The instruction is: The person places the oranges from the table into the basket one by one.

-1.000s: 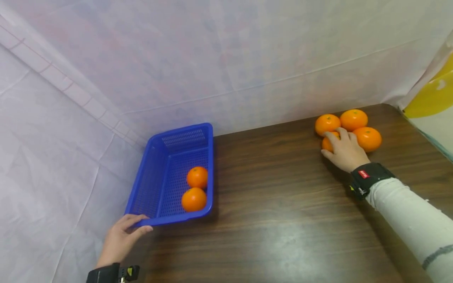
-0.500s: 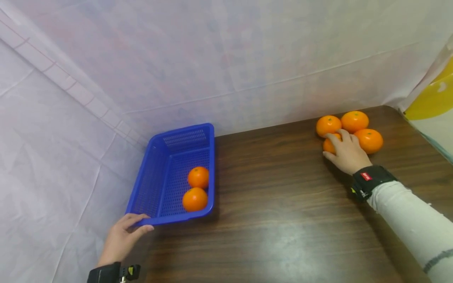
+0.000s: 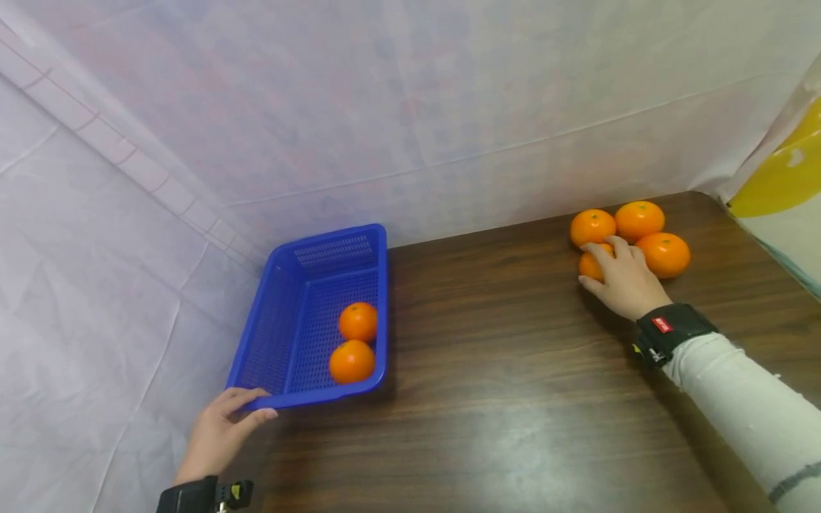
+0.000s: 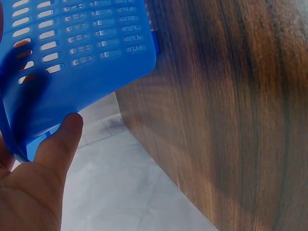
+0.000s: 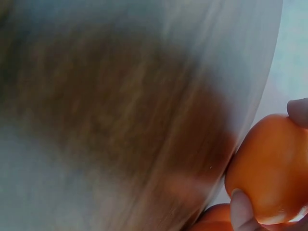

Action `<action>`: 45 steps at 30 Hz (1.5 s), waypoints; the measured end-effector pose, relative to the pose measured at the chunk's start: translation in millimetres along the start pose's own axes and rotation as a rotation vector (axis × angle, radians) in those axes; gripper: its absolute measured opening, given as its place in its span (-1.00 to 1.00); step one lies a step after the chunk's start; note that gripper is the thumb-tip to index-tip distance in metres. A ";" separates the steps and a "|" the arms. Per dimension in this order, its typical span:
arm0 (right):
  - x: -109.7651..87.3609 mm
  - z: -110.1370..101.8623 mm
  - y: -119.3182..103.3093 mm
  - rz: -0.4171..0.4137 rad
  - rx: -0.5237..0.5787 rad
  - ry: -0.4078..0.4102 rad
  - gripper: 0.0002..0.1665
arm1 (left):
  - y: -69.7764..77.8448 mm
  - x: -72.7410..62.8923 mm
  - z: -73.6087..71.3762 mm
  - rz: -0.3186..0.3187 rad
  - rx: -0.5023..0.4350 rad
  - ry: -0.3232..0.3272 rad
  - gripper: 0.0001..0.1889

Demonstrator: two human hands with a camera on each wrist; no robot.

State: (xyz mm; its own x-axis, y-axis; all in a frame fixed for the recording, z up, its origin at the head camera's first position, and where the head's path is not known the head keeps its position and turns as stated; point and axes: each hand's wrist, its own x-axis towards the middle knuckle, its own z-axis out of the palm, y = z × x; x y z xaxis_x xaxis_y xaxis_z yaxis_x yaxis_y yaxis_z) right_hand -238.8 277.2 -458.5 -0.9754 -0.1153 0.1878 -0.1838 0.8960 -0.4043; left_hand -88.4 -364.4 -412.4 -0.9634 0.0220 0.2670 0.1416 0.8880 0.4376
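Observation:
At the front left corner of a blue plastic basket, my left hand holds the rim. In the left wrist view its thumb lies against the outer wall, while the other fingers are mostly hidden behind it. Two oranges, one behind the other, lie inside along the basket's right wall. Over at the far right of the table, my right hand grips an orange, partly covered by its fingers. The right wrist view shows this orange between thumb and fingers.
Three more oranges, at the left, back and right, sit close around my right hand. The brown wooden table meets a pale cloth wall behind. Something yellow and glossy hangs beyond the right corner.
My right hand has shifted very slightly left and nearer with the orange in its grip, a little away from the other oranges. The left hand and basket have stayed put.

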 end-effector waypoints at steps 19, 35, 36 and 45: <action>0.5 3.7 -30.3 -0.020 0.073 -0.034 -0.33 | -0.3 0.2 0.4 0.008 -0.003 0.022 -0.66; -3.1 10.4 -70.0 -0.080 0.122 -0.048 -0.33 | -0.5 0.1 1.7 0.048 -0.011 0.047 -0.66; -3.2 11.1 -73.0 -0.085 0.127 -0.047 -0.33 | -0.5 0.1 1.6 0.045 -0.011 0.045 -0.66; -1.7 25.0 -95.4 -0.135 0.141 -0.035 -0.32 | 0.0 -0.7 0.7 0.020 -0.018 0.034 -0.66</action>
State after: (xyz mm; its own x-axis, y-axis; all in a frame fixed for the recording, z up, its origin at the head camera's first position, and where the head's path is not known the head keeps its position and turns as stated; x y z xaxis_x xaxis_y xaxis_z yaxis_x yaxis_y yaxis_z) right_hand -222.7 181.2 -442.6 -0.9439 -0.2475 0.2186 -0.3262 0.8026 -0.4995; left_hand -87.9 -364.1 -413.2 -0.9522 0.0241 0.3046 0.1651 0.8793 0.4467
